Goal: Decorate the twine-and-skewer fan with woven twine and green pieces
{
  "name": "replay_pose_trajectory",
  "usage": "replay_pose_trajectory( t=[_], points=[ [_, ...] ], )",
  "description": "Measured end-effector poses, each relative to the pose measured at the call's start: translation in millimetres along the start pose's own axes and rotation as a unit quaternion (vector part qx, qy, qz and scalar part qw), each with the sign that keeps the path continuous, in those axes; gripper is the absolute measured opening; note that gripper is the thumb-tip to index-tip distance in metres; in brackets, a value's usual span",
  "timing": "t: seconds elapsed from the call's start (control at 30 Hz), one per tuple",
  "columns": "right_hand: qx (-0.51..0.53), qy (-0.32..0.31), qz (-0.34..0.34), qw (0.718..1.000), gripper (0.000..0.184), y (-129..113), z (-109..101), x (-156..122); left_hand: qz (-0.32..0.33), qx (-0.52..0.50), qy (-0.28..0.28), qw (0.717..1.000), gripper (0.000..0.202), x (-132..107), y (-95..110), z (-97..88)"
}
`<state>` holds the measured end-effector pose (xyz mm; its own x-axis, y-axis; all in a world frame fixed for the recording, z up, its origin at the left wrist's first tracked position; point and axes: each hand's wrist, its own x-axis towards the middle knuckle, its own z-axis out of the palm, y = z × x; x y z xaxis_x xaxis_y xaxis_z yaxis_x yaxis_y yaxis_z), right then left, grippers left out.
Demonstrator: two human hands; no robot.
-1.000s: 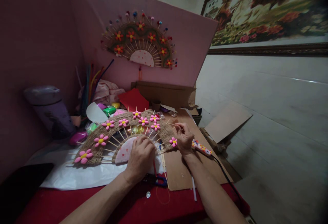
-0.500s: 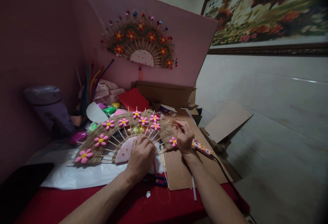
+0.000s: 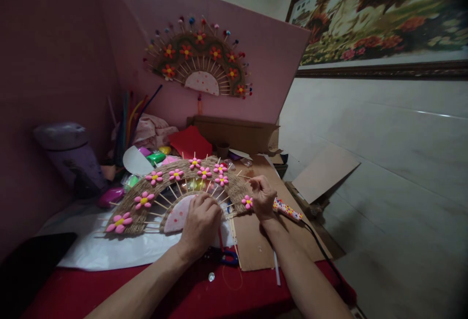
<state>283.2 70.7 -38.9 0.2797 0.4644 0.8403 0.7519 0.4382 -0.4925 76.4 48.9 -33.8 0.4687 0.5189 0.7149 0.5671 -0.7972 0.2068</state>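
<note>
A half-round fan (image 3: 133, 216) of twine wound on thin wooden sticks lies in front of me, decorated with pink flowers that have yellow centres. My left hand (image 3: 202, 219) rests with curled fingers on its white, red-spotted half-circle base (image 3: 177, 215), covering the right part of it. At the fan's right side, my right hand (image 3: 263, 195) is closed in a pinch beside a pink flower (image 3: 247, 202) and the tip of a stick (image 3: 244, 176). Whatever its fingertips hold is too small to make out.
A flower-patterned glue gun (image 3: 288, 209) with a black cord lies on cardboard (image 3: 252, 251), right of my right hand. Nearer are a glue stick (image 3: 277, 268), blue-handled snips (image 3: 229, 258) and a clear gem (image 3: 211, 276). A finished-looking fan (image 3: 201, 61) hangs on the pink board behind.
My right hand has dipped slightly, its fingertips a little lower and more curled in. My left hand and the fan stay in place.
</note>
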Motion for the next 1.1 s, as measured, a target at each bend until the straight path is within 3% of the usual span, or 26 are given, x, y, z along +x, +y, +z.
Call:
replay_pose_trajectory(
  t=[0.17,0.3,0.43,0.63,1.1],
  points=[
    [0.008,0.04,-0.007,0.999,0.012,-1.9,3.9,3.8,0.002,-0.001,0.008,1.0,0.018,0.9,0.9,-1.0],
    [0.056,0.03,0.017,0.998,0.02,0.2,5.8,3.2,0.001,-0.002,0.005,1.0,0.018,1.1,0.9,-1.3],
    [0.038,0.019,0.044,0.998,0.015,2.1,6.0,0.9,0.003,0.0,-0.001,1.0,0.016,0.4,0.2,-0.7],
    [0.001,0.031,0.026,0.999,0.019,-1.7,4.5,0.8,-0.001,0.001,0.004,1.0,0.017,0.7,0.9,-0.9],
    [0.05,0.018,0.035,0.998,0.017,2.7,5.9,0.6,0.001,0.001,0.007,1.0,0.018,1.5,1.4,-1.5]
  ],
)
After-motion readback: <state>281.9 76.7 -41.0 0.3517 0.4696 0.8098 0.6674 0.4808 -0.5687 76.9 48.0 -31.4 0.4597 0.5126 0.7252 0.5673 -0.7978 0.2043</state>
